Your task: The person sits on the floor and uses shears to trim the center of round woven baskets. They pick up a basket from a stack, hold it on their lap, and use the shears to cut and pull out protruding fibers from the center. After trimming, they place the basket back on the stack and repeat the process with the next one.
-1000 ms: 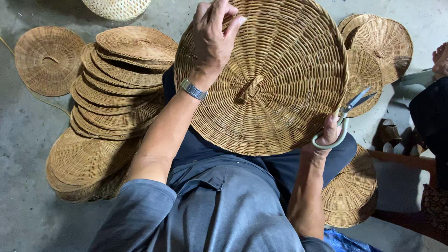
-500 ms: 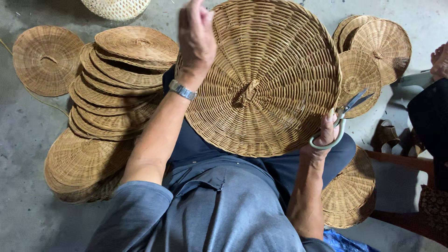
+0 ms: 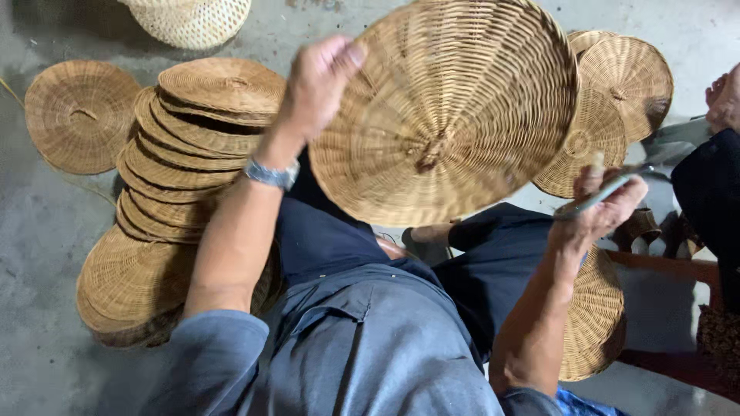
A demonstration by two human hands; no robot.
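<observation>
A large round woven rattan tray (image 3: 451, 108) is raised and tilted in front of me, its underside with a knotted centre facing the camera. My left hand (image 3: 316, 85) grips its left rim; a metal watch sits on that wrist. My right hand (image 3: 601, 208) is off the tray's lower right edge and holds a pair of scissors (image 3: 605, 192), blades pointing up right. My dark-trousered legs are below the tray.
A leaning stack of woven trays (image 3: 193, 146) stands at my left, one more tray (image 3: 77, 112) lies further left, others (image 3: 617, 92) at the right and one (image 3: 593, 316) by my right leg. A pale basket (image 3: 189, 19) is at the top. Another person (image 3: 713, 185) sits at the right edge.
The tray has lifted off my lap and tipped toward the left. My left hand slid from its top to its left rim. My right hand with the scissors came away from the lower edge.
</observation>
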